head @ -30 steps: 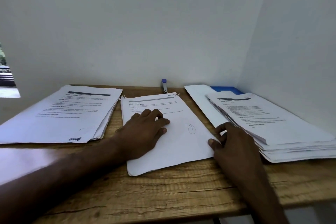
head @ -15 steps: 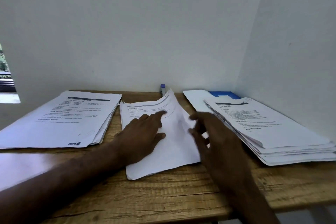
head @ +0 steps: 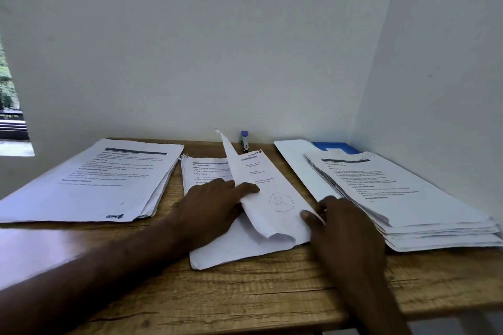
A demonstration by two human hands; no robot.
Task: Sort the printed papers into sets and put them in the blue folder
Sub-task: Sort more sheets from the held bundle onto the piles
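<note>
We're mid-sort w/ the middle set [head: 206, 168]. It lies straight ahead btw both hands, long axis running away from us toward the wall. Its top sheet [head: 238, 174] stands up on edge & curls over near the front, baring a page w/ a circled 2 [head: 281, 202].

The left hand [head: 209, 207] lies flat on the set, fingers straight & pointing right, tips at the foot of the raised sheet, i.e. pressing, not gripping. The right hand [head: 345, 228] sits at the set's right edge, thumb on the paper. We can't tell whether its fingers pinch anything, as they're tucked against the right pile [head: 408, 193].

What the next move turns on, in our judgement: the blue folder [head: 337, 146] is in the far right corner of the bench [head: 272, 294], beyond the right hand. It's mostly buried under that pile, w/ only a back strip showing. So the right hand is nearer, and the left would have to cross over. Folder's long axis: can't tell. The left pile [head: 109, 179] is well apart on the other side. The stapler [head: 245, 141] is at the back, just behind the raised sheet.
</note>
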